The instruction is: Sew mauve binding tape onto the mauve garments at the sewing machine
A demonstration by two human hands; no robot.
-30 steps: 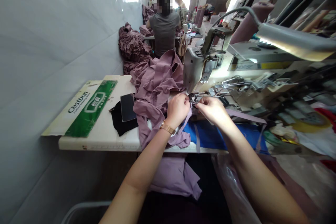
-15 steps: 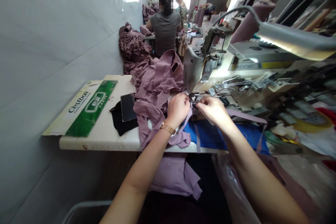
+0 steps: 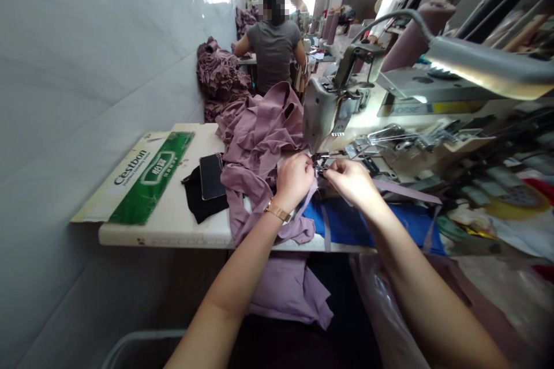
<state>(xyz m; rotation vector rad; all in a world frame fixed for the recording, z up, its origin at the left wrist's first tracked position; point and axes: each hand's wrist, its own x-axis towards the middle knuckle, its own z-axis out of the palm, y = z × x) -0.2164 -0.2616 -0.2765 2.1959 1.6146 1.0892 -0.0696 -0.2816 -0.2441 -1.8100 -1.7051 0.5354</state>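
Working in close under the needle of the sewing machine (image 3: 320,115), the left hand (image 3: 294,181) and right hand (image 3: 351,181) sit together, almost touching, fingertips bunched at the metal presser foot (image 3: 321,164). From here I can't tell exactly what those fingertips grip. A narrow mauve strip (image 3: 407,191) runs off to the right from under the right hand, and a second strip (image 3: 325,228) falls from near the left hand across the blue cloth (image 3: 341,225). The mauve garment (image 3: 255,150) lies heaped on the table (image 3: 164,234) just left of the machine, spilling over the edge toward the lap, where more of it hangs. A gold watch (image 3: 277,211) circles the left wrist. Beyond the heap, a dark phone (image 3: 212,176) rests on black cloth (image 3: 199,207), beside a flattened Cestbon carton (image 3: 149,179). A lamp (image 3: 489,66) arches over the machine. Further along the tiled wall (image 3: 99,98), a co-worker (image 3: 273,49) in a grey shirt sits at another table, a mauve pile (image 3: 220,78) beside them.
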